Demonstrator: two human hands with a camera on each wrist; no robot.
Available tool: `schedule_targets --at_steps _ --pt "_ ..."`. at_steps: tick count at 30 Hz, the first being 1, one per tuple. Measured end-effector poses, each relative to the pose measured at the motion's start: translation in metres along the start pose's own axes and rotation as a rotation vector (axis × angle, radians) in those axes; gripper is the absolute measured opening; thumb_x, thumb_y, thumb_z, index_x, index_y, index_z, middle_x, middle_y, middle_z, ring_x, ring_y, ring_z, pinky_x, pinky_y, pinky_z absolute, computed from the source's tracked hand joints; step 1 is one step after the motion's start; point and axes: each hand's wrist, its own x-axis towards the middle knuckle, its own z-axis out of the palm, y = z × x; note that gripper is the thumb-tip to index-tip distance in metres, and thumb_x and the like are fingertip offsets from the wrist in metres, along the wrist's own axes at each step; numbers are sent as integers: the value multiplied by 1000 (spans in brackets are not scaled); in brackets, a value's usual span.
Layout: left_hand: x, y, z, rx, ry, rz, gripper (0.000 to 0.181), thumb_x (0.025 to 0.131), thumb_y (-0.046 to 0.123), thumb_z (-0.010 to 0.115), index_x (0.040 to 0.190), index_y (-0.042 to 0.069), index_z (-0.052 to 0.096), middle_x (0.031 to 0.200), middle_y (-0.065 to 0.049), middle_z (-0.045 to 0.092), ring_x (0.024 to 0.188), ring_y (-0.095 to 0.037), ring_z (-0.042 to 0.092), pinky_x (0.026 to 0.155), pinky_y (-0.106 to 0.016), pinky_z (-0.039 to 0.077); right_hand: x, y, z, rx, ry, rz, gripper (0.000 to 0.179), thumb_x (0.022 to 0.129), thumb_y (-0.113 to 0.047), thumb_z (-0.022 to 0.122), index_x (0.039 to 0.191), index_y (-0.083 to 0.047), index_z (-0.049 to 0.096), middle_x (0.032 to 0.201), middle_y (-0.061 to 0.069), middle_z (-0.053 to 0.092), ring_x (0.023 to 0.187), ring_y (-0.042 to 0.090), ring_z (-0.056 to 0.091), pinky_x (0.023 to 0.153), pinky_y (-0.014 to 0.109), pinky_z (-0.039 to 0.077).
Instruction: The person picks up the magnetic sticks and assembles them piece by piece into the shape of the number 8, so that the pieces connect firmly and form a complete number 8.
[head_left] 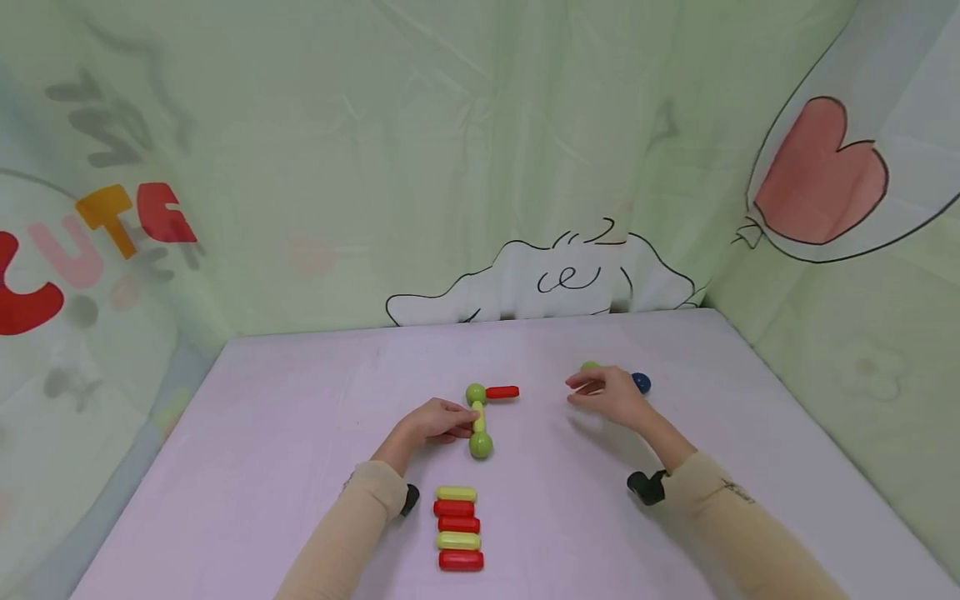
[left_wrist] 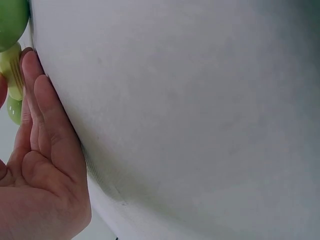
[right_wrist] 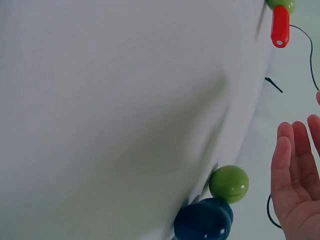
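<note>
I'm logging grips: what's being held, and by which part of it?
The left hand pinches the yellow rod around its middle; the right hand holds nothing.

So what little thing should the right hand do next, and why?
Perhaps the right hand should pick up the green ball near it: that hand is empty, the left hand holds the yellow stick, and the outer end of the red stick has no ball on it.

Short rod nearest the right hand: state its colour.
The short rod is red, clearest in the right wrist view.
</note>
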Motion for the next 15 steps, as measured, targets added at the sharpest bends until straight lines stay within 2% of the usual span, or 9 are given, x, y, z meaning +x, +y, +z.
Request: schedule_targets --at_steps 4,9,11,15 --pt "1 0 1 -1 -4 4 31 86 30 63 104 4 65 80 0 67 73 -7 62 67 -21 47 -9 7 -8 0 23 -13 31 79 -11 71 103 7 63 99 20 64 86 27 62 72 30 50" --pt "2 0 1 9 3 -2 32 87 31 63 104 4 65 79 0 67 73 -7 62 67 -21 47 -18 17 -16 -17 83 -87 29 76 -14 73 98 4 66 90 15 66 77 18 62 65 25 47" --pt "2 -1 1 11 6 -4 32 87 31 63 104 5 65 79 0 67 72 -7 61 66 -21 47 -21 21 -20 -29 88 -96 30 76 -15 73 97 4 66 89 15 66 77 19 62 64 25 46" --pt "3 -2 0 11 8 -1 32 86 32 63 103 5 65 78 0 66 71 -7 61 66 -21 47 -24 26 -25 -45 83 -33 32 77 -15 73 102 3 65 96 17 66 85 27 62 72 33 49"
